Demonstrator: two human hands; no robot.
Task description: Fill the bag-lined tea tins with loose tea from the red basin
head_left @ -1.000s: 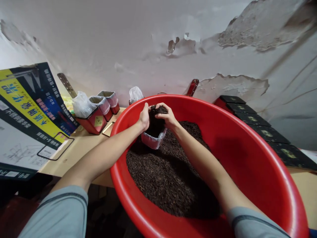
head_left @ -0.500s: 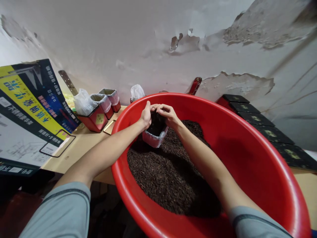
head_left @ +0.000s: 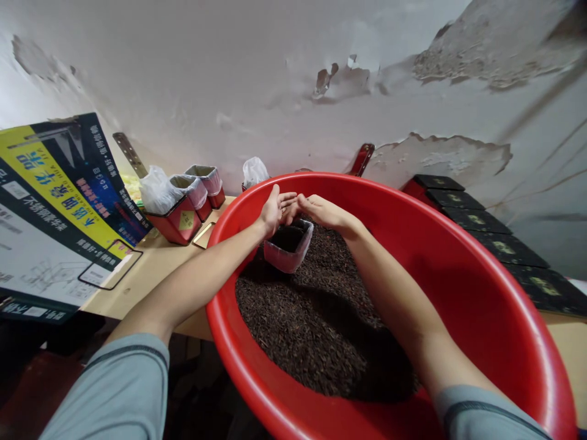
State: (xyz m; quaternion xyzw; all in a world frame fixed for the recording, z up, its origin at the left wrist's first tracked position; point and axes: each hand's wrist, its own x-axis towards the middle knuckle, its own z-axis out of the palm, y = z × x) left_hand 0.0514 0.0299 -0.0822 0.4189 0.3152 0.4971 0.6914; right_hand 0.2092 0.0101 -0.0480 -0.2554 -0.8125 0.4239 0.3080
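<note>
Over the far left part of the big red plastic tub (head_left: 440, 281), I see both bare hands raised close together. The left hand (head_left: 271, 212) is open, palm turned inward and fingers stretched; the right hand (head_left: 323, 211) is open too, its fingers together and their tips at the left's fingers. I see neither gripping anything. Just below them, the small squarish container lined with clear plastic (head_left: 287, 258) sits upright on the loose, dark brown, leaf-like material (head_left: 312, 342) spread in the tub.

Left of the tub, on the pale wooden worktop (head_left: 158, 264), I have three red tins with plastic liners (head_left: 178, 221) near a printed cardboard box (head_left: 64, 214). To the right runs a row of black-topped boxes (head_left: 499, 244). Behind everything is a peeling, whitish wall (head_left: 183, 73).
</note>
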